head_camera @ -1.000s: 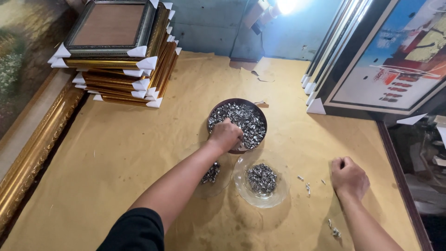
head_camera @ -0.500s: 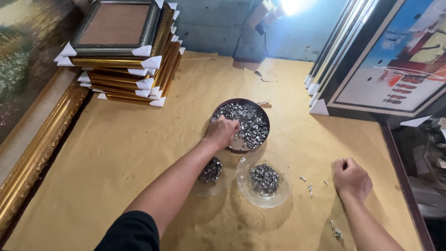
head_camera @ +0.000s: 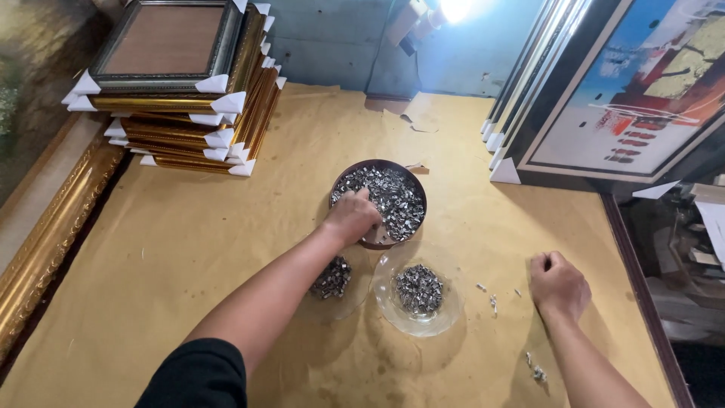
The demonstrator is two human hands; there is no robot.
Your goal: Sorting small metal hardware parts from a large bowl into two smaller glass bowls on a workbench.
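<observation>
Step in hand: scooping, by the look of it; left hand [head_camera: 352, 217] sunk into the round dark bowl [head_camera: 380, 202] of small metal clips [head_camera: 393, 198], fingers curled down among the pieces.
Left fingers: bent and half buried; impossible to tell whether any clips are pinched inside.
Right hand [head_camera: 559, 285]: resting on the paper well to the right of the dishes, closed in a loose fist, knuckles up; contents, if any, hidden.
Clips elsewhere: one small heap in the clear glass dish [head_camera: 420, 296] just below the bowl; a second heap [head_camera: 331, 278] beside it under the forearm, apparently on another clear dish, rim hard to make out.
Strays: a few loose pieces [head_camera: 492, 302] between the glass dish and the right hand, a few more [head_camera: 536, 372] near the right wrist.
Next move calls for: a closed pinch or cupped palm, a clean lift over the bowl rim, a short carry toward a dish without spilling; judged only from the layout.
Surface: table [head_camera: 189, 249] covered in tan paper, creased and stained near the front.
Left side: stack of gold picture frames [head_camera: 185, 91] with white corner guards; a large ornate gilt frame [head_camera: 53, 234] along the table edge.
Right side: framed pictures [head_camera: 627, 98] leaning upright, one abstract in blue and red.
Back: blue-grey wall [head_camera: 332, 45], bright lamp glare at the top.
</observation>
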